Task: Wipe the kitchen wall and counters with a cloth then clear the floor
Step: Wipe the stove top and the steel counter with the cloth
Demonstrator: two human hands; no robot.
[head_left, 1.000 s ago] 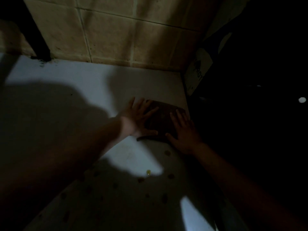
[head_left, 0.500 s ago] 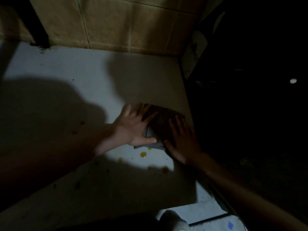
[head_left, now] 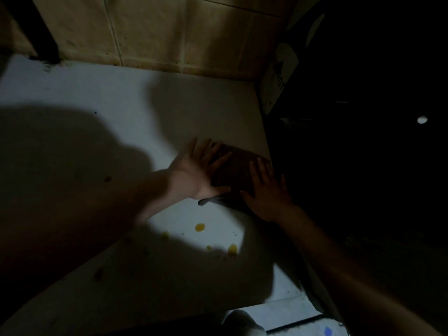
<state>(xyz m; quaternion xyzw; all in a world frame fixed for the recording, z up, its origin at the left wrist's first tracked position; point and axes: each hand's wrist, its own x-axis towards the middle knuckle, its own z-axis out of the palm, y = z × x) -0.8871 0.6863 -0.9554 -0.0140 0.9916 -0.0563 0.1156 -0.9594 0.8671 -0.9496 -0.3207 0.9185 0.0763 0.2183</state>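
White counter (head_left: 101,98) fills most of the view, much of it under heavy shadow. Beige tiled wall (head_left: 169,32) runs along the far edge. Right third is near-black; contents cannot be made out except a small bright spot (head_left: 422,120). At the far right corner stands a pale panel (head_left: 278,76) with dark markings, unreadable. A dark post (head_left: 41,32) meets the counter at far left, top cut off.

Dark cloth (head_left: 235,170) lies flat on the counter at its right edge; the exact outline is lost in shadow. Left hand (head_left: 196,173) rests on the cloth's left side, fingers straight and spread. Right hand (head_left: 266,190) presses its near right part, fingers straight, slightly fanned. Hands apart, neither grasping.

Yellow droplets (head_left: 200,227) sit on the lit patch near the cloth.
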